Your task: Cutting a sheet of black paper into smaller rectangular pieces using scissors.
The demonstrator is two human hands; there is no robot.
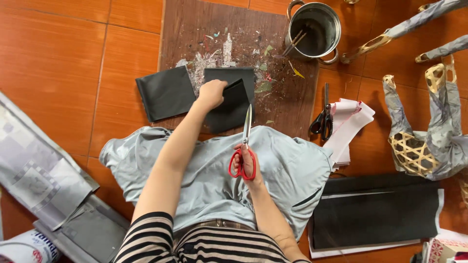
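My left hand (211,93) grips a folded piece of dark grey paper (231,104) on the wooden board (195,29). Under it lies another dark grey sheet (236,75), and a third dark grey piece (165,92) rests to the left. My right hand (245,163) holds red-handled scissors (245,146), blades pointing up toward the folded piece, over the light grey cloth (204,170) on my lap.
A steel pot (314,29) with sticks stands at the board's far right. Black scissors (322,119) lie on white paper strips (348,126). A black sheet stack (375,212) sits at right, a woven-frame animal figure (429,131) beyond it. Patterned grey paper (39,175) lies left.
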